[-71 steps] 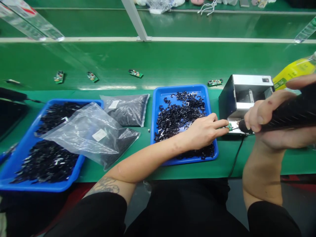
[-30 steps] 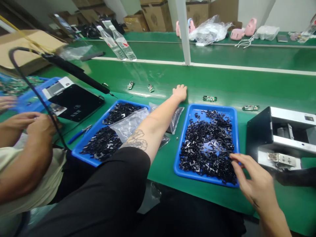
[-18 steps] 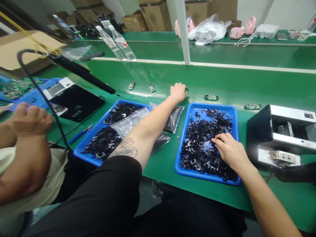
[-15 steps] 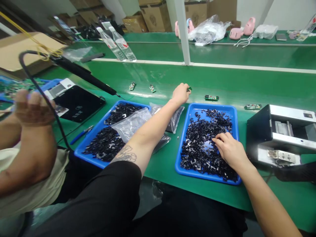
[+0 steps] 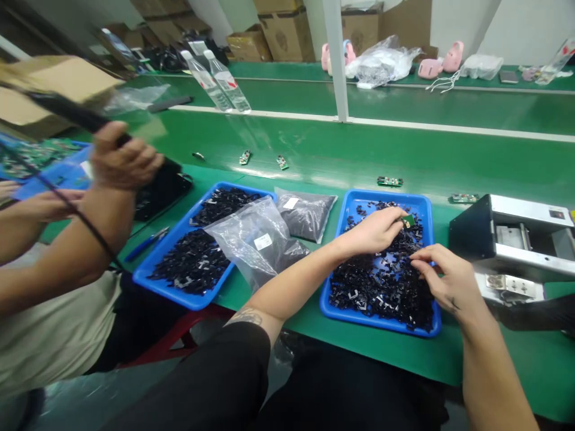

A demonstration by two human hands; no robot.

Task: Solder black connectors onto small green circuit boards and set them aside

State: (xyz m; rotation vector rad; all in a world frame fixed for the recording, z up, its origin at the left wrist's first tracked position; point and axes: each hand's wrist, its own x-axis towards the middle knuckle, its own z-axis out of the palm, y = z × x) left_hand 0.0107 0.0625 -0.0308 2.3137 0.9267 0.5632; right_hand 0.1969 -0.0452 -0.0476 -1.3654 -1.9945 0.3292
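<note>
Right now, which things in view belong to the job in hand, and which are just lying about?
Likely in the job:
green circuit board, pinched in the wearer's left hand
black parts, with the right hand at them
blue tray beneath both hands
silver-and-black machine, probably

Seemingly just lying about:
water bottles
pink objects
crumpled plastic

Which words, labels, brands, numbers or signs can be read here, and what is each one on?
None can be read with certainty.
White label on the front plastic bag: print too small to read.
White sticker on the rear plastic bag: also too small.
Red-marked wrapper on the right-hand water bottle: lettering too blurred.
Faint mark on a cardboard box: illegible.
</note>
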